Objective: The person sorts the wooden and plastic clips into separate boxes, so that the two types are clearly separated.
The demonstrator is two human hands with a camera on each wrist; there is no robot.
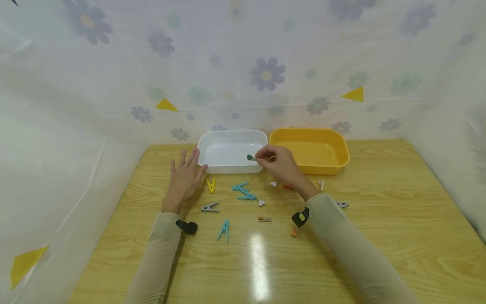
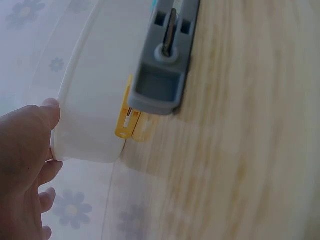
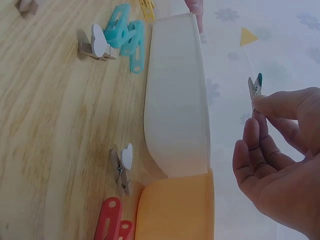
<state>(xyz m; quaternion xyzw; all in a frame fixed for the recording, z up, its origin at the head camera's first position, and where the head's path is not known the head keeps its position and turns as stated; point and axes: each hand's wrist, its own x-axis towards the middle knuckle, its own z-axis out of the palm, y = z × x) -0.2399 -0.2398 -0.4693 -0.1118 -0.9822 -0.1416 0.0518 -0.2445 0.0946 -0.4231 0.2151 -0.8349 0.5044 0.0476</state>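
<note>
Between thumb and index finger my right hand [image 1: 279, 162] pinches a small wooden clothespin [image 3: 254, 89] with a green heart [image 1: 249, 157], above the right part of the white tub [image 1: 228, 169]. My left hand [image 1: 184, 179] touches the tub's left end near the rim, its fingers extended. Nearest to that hand on the table is a yellow clothespin [image 1: 211, 185]. Blue clothespins [image 1: 247, 195] lie in front of the white tub, with a white-heart clothespin [image 1: 260, 202] beside them. A grey clothespin [image 1: 210, 207] and another blue clothespin [image 1: 224, 231] lie closer to me.
A yellow tub [image 1: 322, 169] stands right of the white one. Under and around my right arm lie a red clothespin [image 3: 108, 217], small wooden clothespins [image 1: 321, 185] and a grey clothespin [image 1: 342, 204]. A flowered curtain [image 1: 228, 63] hangs behind the wooden table [image 1: 212, 274].
</note>
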